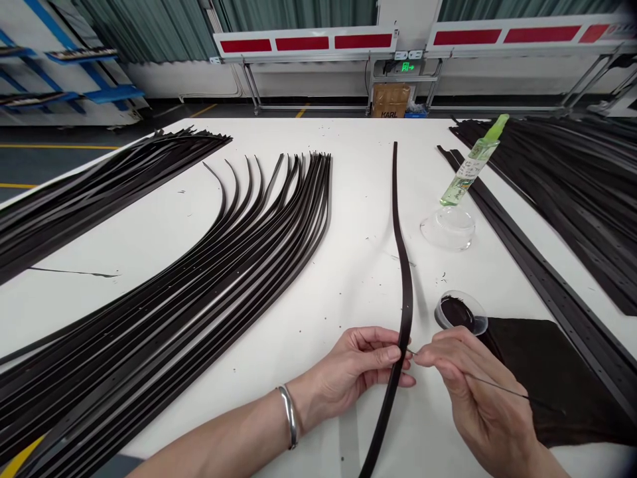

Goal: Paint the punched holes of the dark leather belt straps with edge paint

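Observation:
A long, narrow dark leather strap (401, 265) runs up the white table from the bottom edge and curves slightly. My left hand (365, 362) pinches it between thumb and fingers. My right hand (478, 378) holds a thin dark wire tool (490, 384), whose fine tip touches the strap's edge beside my left fingertips. Close to my right hand stands a small clear pot of dark paste or dye (460, 313). A dark sheet of cloth or leather (552, 378) lies under my right hand.
Fanned dark straps (199, 279) cover the table's left, with another bundle (104, 186) beyond them. At the right are a green-capped spray bottle (470, 166), a glass dish (448, 227), a long punched strip (557, 292) and a stack of dark straps (562, 186).

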Available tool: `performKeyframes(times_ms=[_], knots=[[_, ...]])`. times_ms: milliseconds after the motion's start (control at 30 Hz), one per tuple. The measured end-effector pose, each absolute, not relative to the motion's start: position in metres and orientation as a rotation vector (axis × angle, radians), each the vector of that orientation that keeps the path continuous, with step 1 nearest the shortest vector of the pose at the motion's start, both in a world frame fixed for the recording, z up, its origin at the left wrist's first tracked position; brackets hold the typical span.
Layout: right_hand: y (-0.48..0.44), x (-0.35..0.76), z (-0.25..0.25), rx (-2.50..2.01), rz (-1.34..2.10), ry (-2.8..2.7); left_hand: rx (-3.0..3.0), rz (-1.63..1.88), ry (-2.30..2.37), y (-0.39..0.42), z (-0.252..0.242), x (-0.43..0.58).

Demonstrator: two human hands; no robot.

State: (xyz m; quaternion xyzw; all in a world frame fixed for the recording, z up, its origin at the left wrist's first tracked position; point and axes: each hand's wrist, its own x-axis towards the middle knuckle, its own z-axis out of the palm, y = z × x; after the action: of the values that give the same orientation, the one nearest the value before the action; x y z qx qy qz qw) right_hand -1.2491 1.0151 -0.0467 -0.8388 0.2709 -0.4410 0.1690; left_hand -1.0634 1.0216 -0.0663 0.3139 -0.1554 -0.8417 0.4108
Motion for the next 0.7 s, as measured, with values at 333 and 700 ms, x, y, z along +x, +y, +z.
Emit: performKeyframes(times_ms=[333,700], knots=[[1.021,-1.251,-0.046,-2.28,-1.24,0.79,0.773,-2.107,-0.427,1.022,-0.065,-1.062],[1.016,-1.24,-0.051,-1.758,-1.035,1.4,0.72,-2.153,-0.407,1.023,-0.064,-1.061]])
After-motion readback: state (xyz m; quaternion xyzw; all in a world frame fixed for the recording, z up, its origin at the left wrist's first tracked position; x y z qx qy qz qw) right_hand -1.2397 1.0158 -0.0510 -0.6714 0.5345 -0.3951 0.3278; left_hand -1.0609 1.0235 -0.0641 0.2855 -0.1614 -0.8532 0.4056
